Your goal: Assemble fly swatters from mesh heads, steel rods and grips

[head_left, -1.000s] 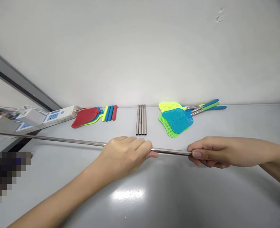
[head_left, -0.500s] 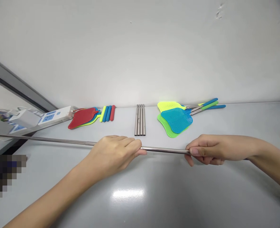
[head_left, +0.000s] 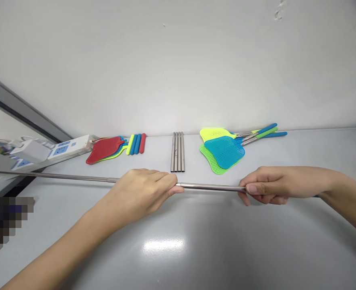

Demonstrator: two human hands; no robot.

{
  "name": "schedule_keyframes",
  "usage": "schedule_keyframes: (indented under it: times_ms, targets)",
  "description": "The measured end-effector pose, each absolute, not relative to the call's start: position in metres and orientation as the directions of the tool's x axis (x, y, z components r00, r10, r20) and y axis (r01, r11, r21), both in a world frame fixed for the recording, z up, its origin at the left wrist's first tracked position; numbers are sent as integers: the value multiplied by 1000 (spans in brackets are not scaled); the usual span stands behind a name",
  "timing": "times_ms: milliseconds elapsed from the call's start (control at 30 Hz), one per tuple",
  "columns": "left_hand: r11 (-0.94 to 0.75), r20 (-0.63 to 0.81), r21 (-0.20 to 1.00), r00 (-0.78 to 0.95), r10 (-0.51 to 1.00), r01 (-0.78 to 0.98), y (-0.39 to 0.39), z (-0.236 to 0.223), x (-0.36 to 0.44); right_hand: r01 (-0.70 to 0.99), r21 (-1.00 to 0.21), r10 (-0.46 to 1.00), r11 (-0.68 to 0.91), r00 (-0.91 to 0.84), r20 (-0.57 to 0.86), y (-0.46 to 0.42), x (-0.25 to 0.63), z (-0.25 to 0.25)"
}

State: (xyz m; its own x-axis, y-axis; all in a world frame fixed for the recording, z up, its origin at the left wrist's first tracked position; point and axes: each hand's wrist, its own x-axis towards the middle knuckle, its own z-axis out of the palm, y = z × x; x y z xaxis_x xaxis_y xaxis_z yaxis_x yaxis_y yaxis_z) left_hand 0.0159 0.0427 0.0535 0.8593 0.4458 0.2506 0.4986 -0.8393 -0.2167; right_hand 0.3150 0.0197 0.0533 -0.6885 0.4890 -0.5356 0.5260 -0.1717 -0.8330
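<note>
Metal, smooth, thin and stepped in diameter, noted on the rod. Could not see its left end, cut off at the frame edge, nor follow it behind the right hand. Could not identify pixelated patch at lower left. Recorded rod as running through both hands, over the grey table: left hand wrapped around it from above, right hand pinching it between thumb and fingers. Logged beyond: four matte cylindrical grips, four parallel metal tubes, overlapping perforated swatters. Saw red perforated head partly covering others beneath.
</note>
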Motion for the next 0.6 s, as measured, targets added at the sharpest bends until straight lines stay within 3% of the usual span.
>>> schedule_keyframes:
  times_ms: [600]
  targets:
    - [-844, 284, -218, 859, 425, 490, 42, 55, 20, 506, -844, 485, -177, -701, -522, 23, 321, 60]
